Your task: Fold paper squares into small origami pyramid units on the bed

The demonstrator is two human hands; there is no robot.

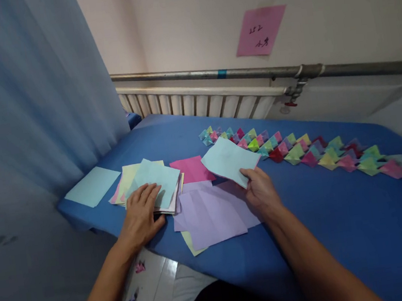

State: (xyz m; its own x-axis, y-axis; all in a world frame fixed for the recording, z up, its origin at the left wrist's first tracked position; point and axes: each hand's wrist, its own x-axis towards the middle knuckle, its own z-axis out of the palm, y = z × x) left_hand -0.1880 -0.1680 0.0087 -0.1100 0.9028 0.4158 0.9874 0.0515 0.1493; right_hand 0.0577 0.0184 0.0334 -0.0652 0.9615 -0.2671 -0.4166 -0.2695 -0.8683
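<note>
My right hand (263,191) pinches a light blue sheet of paper (229,159) at its near corner, raised over the table; a pink edge shows beneath it. My left hand (142,209) lies with fingers stretched over a stack of papers (126,174), on top of which is another light blue sheet (158,180). Between the hands, lilac sheets (211,215) overlap on the table, with a yellow sheet (191,244) poking out under them. Behind these lies a magenta sheet (191,170).
Two long rows of folded, many-coloured paper pieces (296,151) run along the back right of the blue table (327,223). More light blue paper (93,185) lies at the left end. A blue curtain (39,82) hangs at left; a radiator (195,103) and pipe (250,72) line the wall.
</note>
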